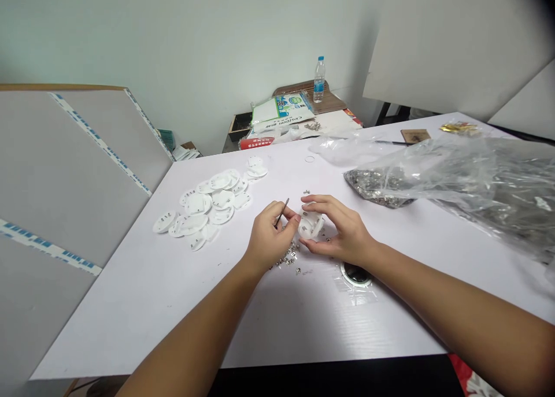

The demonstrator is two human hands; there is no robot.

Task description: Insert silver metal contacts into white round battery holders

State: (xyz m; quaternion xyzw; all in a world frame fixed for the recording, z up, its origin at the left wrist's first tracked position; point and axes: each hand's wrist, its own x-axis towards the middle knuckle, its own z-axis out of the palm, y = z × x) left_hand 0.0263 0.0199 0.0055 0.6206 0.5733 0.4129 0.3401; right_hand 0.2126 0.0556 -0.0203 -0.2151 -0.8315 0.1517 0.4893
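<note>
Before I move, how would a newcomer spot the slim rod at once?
On the white table, find the left hand. In its grip, a slim dark rod slants upward. It is straight and thin, unlike the rounded white plastic piece in the right hand.

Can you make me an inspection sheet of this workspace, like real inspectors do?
Surface: white table, with things spread across it.
Job's things: pile of white discs on the left; tiny metal parts scattered near the hands.
Clutter: big plastic bag on the right; dark round thing beside the right forearm.
Hands: left hand holds a thin dark tool; right hand holds a white round piece.
Cables: nothing clearly seen.
Surroundings: pale wall; water bottle beyond the table.
</note>
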